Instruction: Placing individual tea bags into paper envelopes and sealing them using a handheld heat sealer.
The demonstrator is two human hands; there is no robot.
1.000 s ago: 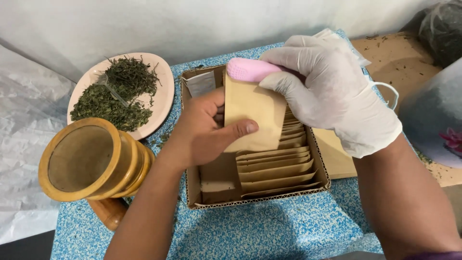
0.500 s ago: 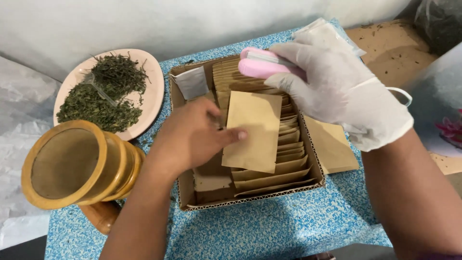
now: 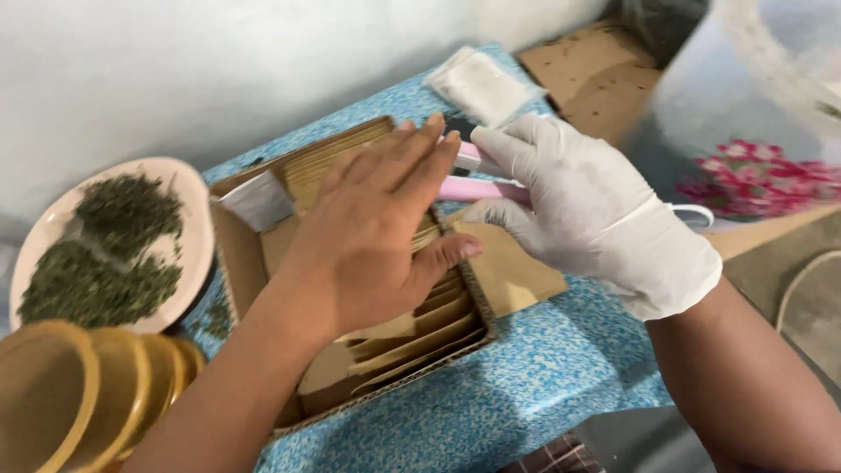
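Blue speckled table (image 3: 543, 368) carries a plate of dried green leaves (image 3: 105, 254) far left of the fingers. Bare left hand (image 3: 377, 236) lies flat, fingers released, over brown paper envelopes (image 3: 412, 337) in a cardboard box (image 3: 232, 254). Gloved right hand (image 3: 587, 210) (white latex) grips a pink tool (image 3: 477, 188) just beside the box.

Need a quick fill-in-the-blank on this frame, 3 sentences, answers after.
1. The right hand wears a white ____.
2. The bare left hand lies over brown paper pouches stacked in a ____ box.
3. The plate at the left holds dried ____ leaves.

Missing words: glove; cardboard; green
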